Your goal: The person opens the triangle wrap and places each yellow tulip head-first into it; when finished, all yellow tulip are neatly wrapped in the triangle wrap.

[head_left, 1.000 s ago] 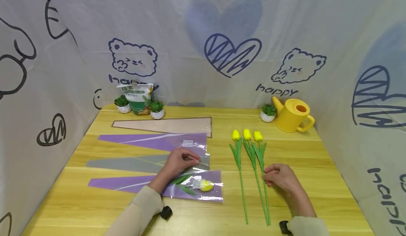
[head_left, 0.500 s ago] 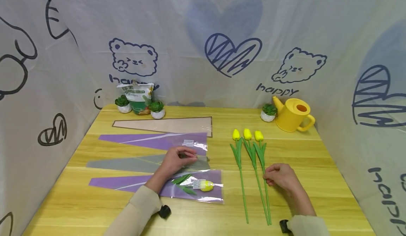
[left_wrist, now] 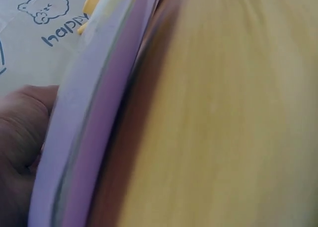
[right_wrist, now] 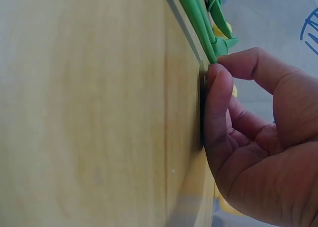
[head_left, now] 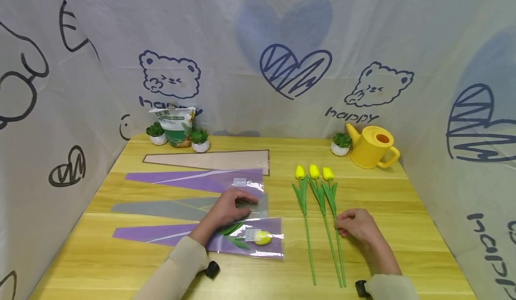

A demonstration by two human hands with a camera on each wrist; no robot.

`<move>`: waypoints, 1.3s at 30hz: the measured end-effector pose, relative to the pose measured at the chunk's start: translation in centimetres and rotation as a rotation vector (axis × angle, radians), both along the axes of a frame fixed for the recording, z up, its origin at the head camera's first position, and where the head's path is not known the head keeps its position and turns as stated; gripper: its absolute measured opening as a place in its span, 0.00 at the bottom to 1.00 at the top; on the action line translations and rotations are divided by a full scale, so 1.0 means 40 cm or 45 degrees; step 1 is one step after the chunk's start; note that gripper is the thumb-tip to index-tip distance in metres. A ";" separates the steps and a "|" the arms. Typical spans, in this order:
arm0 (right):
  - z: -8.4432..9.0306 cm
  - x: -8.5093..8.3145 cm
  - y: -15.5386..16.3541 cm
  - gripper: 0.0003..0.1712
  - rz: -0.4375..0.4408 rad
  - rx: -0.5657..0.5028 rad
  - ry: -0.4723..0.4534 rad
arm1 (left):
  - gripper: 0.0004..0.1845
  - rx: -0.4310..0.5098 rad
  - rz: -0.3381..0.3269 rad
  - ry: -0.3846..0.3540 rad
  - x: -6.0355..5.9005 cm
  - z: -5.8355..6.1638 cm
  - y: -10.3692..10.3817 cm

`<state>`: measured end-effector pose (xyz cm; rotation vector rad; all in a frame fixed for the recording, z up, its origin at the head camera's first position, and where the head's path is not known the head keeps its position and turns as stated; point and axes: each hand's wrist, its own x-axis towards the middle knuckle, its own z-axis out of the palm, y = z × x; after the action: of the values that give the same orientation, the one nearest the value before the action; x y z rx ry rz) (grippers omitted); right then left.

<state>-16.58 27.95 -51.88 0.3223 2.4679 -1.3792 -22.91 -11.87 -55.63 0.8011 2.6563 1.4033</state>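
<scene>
My left hand (head_left: 246, 200) lies on the wide end of a grey flower sleeve (head_left: 161, 208), fingers stretched out over its film. Just in front of it lies a purple sleeve (head_left: 169, 233) holding a yellow tulip (head_left: 263, 237); in the left wrist view that purple sleeve (left_wrist: 99, 127) fills the frame beside my palm (left_wrist: 20, 137). Three loose yellow tulips (head_left: 314, 171) lie side by side to the right. My right hand (head_left: 338, 224) pinches the rightmost tulip's stem (right_wrist: 198, 13) between thumb and forefinger (right_wrist: 248, 68).
Behind the grey sleeve lie another purple sleeve (head_left: 193, 180) and a beige one (head_left: 209, 160). A yellow watering can (head_left: 372, 147), small potted succulents (head_left: 341, 143) and a printed bag (head_left: 175, 125) stand along the back edge. Printed cloth walls close in the wooden table (head_left: 403, 192).
My left hand's fingers have gone from bunched at the grey sleeve's edge to stretched out flatter over it. The right hand has stayed on the stem.
</scene>
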 end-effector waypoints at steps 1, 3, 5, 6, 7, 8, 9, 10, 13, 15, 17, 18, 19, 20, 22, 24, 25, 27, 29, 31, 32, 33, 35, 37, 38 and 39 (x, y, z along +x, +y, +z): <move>-0.001 0.000 0.001 0.12 -0.002 0.001 -0.003 | 0.17 -0.003 -0.014 0.004 -0.001 -0.003 0.002; -0.002 0.000 0.002 0.12 -0.001 -0.005 -0.006 | 0.16 -0.012 -0.020 -0.008 -0.002 -0.007 0.006; -0.004 -0.001 0.003 0.12 0.002 -0.009 -0.006 | 0.16 -0.022 -0.007 -0.006 -0.002 -0.009 0.011; -0.003 -0.001 0.003 0.12 0.008 -0.011 -0.004 | 0.16 -0.025 0.004 -0.010 -0.001 -0.009 0.014; -0.004 -0.002 0.003 0.12 0.001 -0.015 -0.005 | 0.16 -0.028 0.016 -0.009 0.000 -0.009 0.017; -0.004 -0.002 0.003 0.13 0.003 -0.017 -0.003 | 0.15 -0.025 0.030 -0.019 0.001 -0.008 0.020; -0.004 -0.002 0.003 0.12 0.000 -0.020 -0.004 | 0.14 -0.023 0.045 -0.027 0.002 -0.007 0.022; -0.004 -0.002 0.003 0.13 0.003 -0.021 -0.003 | 0.13 -0.023 0.059 -0.027 0.003 -0.007 0.024; -0.005 -0.002 0.004 0.12 0.000 -0.025 -0.001 | 0.09 0.006 0.087 -0.060 0.005 -0.009 0.028; -0.006 -0.003 0.004 0.12 0.000 -0.031 0.002 | 0.08 0.025 0.090 -0.065 0.005 -0.013 0.029; -0.006 -0.003 0.003 0.12 0.005 -0.033 0.005 | 0.08 0.029 0.091 -0.041 0.006 -0.017 0.028; -0.006 -0.002 0.003 0.12 0.007 -0.035 0.005 | 0.09 0.020 0.097 -0.029 0.006 -0.019 0.028; -0.006 -0.002 0.003 0.11 0.008 -0.038 0.006 | 0.10 0.003 0.103 -0.015 0.006 -0.020 0.028; -0.006 -0.002 0.003 0.11 0.009 -0.039 0.006 | 0.12 -0.013 0.109 0.001 0.006 -0.022 0.027; -0.004 -0.001 0.003 0.12 0.009 -0.037 0.003 | 0.15 -0.051 0.125 0.030 0.006 -0.022 0.027; -0.002 0.000 0.004 0.12 0.007 -0.035 0.001 | 0.18 -0.067 0.138 0.045 0.005 -0.020 0.029; -0.001 0.000 0.004 0.12 0.006 -0.031 0.000 | 0.18 -0.064 0.140 0.051 0.006 -0.019 0.029; 0.000 0.000 0.004 0.12 0.006 -0.025 0.001 | 0.16 -0.050 0.149 0.058 0.005 -0.017 0.031; 0.000 -0.001 0.004 0.12 0.010 -0.021 0.003 | 0.13 -0.028 0.156 0.055 0.006 -0.016 0.033; -0.001 -0.002 0.005 0.12 0.014 -0.019 0.008 | 0.10 -0.017 0.169 0.041 0.007 -0.016 0.034; -0.001 -0.003 0.005 0.12 0.016 -0.020 0.011 | 0.08 -0.019 0.179 0.035 0.007 -0.016 0.035; -0.002 -0.003 0.005 0.13 0.017 -0.020 0.012 | 0.08 -0.021 0.187 0.026 0.007 -0.015 0.036; -0.003 -0.004 0.005 0.13 0.018 -0.018 0.013 | 0.07 -0.032 0.198 0.016 0.007 -0.016 0.037; -0.003 -0.003 0.006 0.13 0.017 -0.016 0.011 | 0.07 -0.035 0.194 0.013 0.007 -0.018 0.037; -0.003 -0.003 0.006 0.13 0.017 -0.016 0.010 | 0.07 -0.038 0.190 0.007 0.007 -0.017 0.037; -0.003 -0.003 0.006 0.13 0.015 -0.015 0.008 | 0.08 -0.037 0.182 0.011 0.007 -0.018 0.036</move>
<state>-16.69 28.18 -52.02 0.3002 2.4621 -1.3913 -22.63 -10.41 -56.35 0.6270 2.7838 1.3888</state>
